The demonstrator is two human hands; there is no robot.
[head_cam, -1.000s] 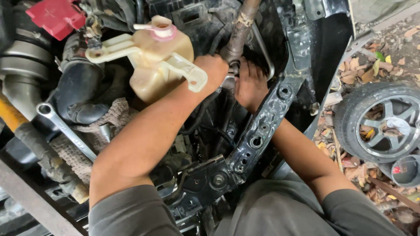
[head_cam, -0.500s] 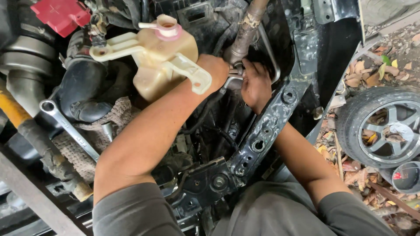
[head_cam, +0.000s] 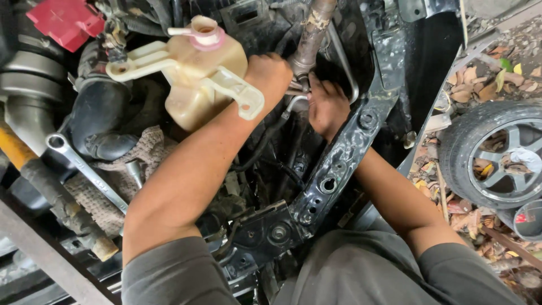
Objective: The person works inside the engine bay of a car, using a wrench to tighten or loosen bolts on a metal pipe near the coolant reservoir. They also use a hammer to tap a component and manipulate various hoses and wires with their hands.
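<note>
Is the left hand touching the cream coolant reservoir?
Cannot tell. In the head view the left hand overlaps the reservoir, but any contact is hidden.

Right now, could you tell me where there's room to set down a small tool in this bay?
Barest: the rag between wrench and reservoir. Crowded: both hands crowd the pipe; hoses fill the gap below.

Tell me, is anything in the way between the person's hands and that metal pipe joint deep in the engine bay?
Nothing visible blocks them. The left hand and right hand both already sit at the pipe joint below the rusty pipe. The cream plastic tank crowds the left forearm but lies beside it.
</note>
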